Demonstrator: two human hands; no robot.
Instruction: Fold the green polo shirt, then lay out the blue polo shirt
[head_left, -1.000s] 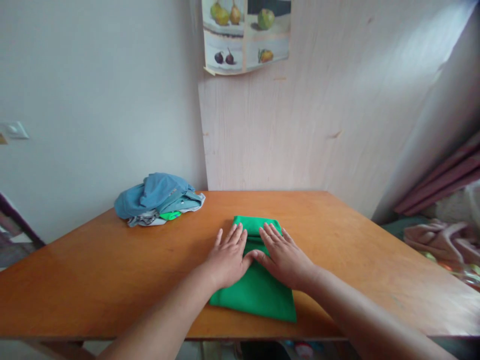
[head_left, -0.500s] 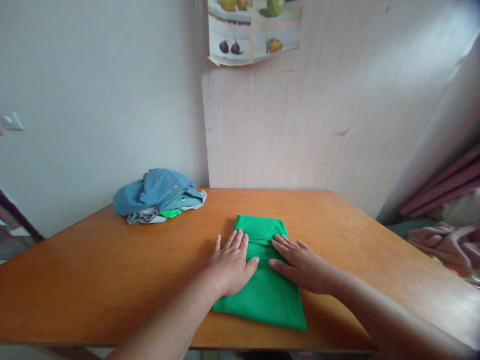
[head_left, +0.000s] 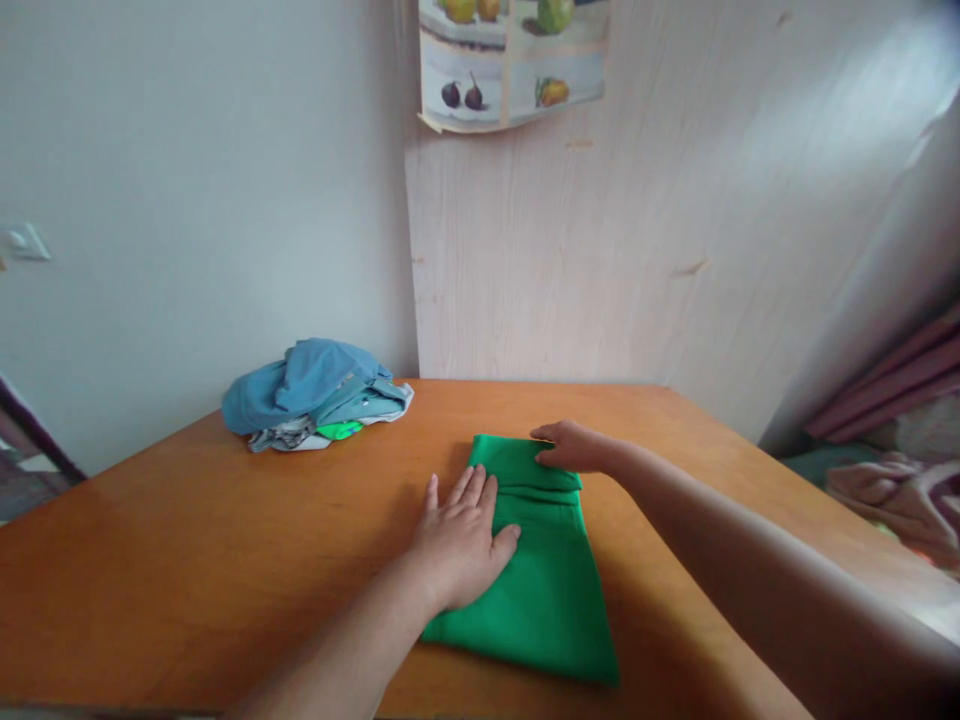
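Observation:
A green folded cloth (head_left: 544, 600), perhaps a garment, lies lengthwise on the wooden table in front of me. Creases run across it near its far end. My left hand (head_left: 461, 545) rests flat on its left side, fingers spread and thumb out over the fabric. At the far right corner of the cloth is my right hand (head_left: 574, 446), its thumb and fingers apart. It holds nothing that I can see, and whether it touches the edge there is hard to tell.
A pile of crumpled clothes (head_left: 315, 390), blue on top, sits at the table's back left. The orange-brown table (head_left: 300, 560) reaches back to the wall. Pictures of fruit (head_left: 517, 70) hang above. Pinkish fabric (head_left: 892, 490) lies off to the right.
My right hand has lifted from the middle right of the green cloth and moved away from me to its far corner. My left hand has stayed nearly in place.

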